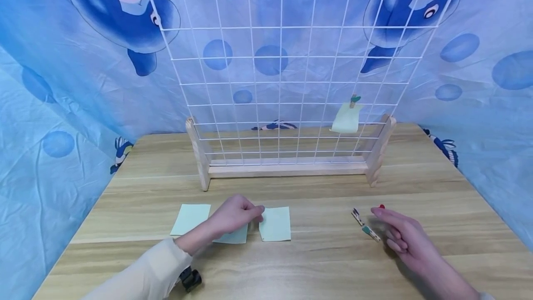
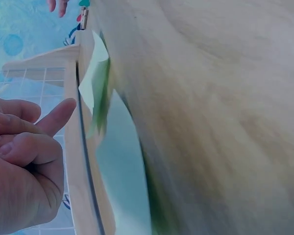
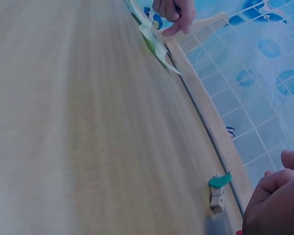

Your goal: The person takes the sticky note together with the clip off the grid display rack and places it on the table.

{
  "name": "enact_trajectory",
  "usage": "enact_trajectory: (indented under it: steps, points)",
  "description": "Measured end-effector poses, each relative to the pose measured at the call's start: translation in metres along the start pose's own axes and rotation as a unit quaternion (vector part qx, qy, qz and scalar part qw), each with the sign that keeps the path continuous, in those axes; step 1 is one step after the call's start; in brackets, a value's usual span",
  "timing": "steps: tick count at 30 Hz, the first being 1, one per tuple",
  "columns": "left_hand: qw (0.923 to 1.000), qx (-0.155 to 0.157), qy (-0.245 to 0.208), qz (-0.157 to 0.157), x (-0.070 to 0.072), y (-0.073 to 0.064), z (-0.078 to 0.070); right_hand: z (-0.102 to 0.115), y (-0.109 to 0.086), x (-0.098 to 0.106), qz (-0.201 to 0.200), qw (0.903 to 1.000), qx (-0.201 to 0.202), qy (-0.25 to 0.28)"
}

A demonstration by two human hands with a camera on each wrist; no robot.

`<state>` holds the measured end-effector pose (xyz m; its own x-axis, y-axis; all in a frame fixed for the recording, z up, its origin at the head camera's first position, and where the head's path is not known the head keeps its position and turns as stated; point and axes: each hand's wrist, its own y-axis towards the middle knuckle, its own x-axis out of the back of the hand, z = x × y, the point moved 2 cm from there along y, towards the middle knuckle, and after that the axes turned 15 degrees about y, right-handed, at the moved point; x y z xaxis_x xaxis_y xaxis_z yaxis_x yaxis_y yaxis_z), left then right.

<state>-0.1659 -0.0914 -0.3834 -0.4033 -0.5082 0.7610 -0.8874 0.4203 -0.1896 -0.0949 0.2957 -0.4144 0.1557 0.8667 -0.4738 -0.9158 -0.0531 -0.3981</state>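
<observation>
My left hand (image 1: pixel 237 216) hovers over pale green sticky notes, its fingertips right at the left edge of the right-hand note (image 1: pixel 275 224). In the left wrist view that hand (image 2: pixel 29 147) has loosely bent fingers and nothing in its grasp. Its forearm and hand partly cover a middle note (image 1: pixel 235 236); another note (image 1: pixel 190 219) lies to the left. On the right, my right hand (image 1: pixel 410 240) is beside small wooden clothespins, one with a green decoration (image 1: pixel 370 233) and another darker one (image 1: pixel 356 216). A red piece (image 1: pixel 381 206) shows just past its index fingertip, mostly hidden.
A white wire grid (image 1: pixel 281 82) stands upright in a wooden base (image 1: pixel 287 169) at the table's back. A green-topped clothespin (image 1: pixel 354 101) holds a sticky note (image 1: pixel 346 118) on the grid's lower right. Blue printed cloth (image 1: pixel 41 189) hangs behind and at both sides.
</observation>
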Motion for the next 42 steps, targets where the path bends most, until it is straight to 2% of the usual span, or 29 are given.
enact_trajectory:
  steps: [7,11,16,22,29,35,42]
  points:
    - [0.9993,-0.004,-0.031,0.019,0.003,0.009,-0.007,0.008,0.006,-0.014,0.047,0.9984,0.028,0.014]
    - [0.9993,-0.005,-0.037,0.008,0.008,0.016,-0.013,0.013,0.011,-0.025,0.071,0.9952,0.05,0.044]
    - [0.9987,-0.026,-0.042,-0.005,0.009,0.025,-0.021,0.021,0.016,-0.036,0.102,0.9881,0.076,0.086]
    - [0.9983,-0.039,-0.038,-0.021,0.003,0.036,-0.026,0.033,0.02,-0.044,0.113,0.9858,0.085,0.092]
    - [0.995,-0.05,-0.076,-0.041,-0.001,0.051,-0.036,0.047,0.022,-0.051,0.139,0.978,0.084,0.131]
    - [0.9913,-0.053,-0.11,-0.049,-0.001,0.063,-0.053,0.064,0.025,-0.061,0.172,0.9661,0.114,0.154]
    - [0.9861,-0.04,-0.151,-0.054,0.0,0.078,-0.082,0.087,0.027,-0.074,0.19,0.9547,0.165,0.159]
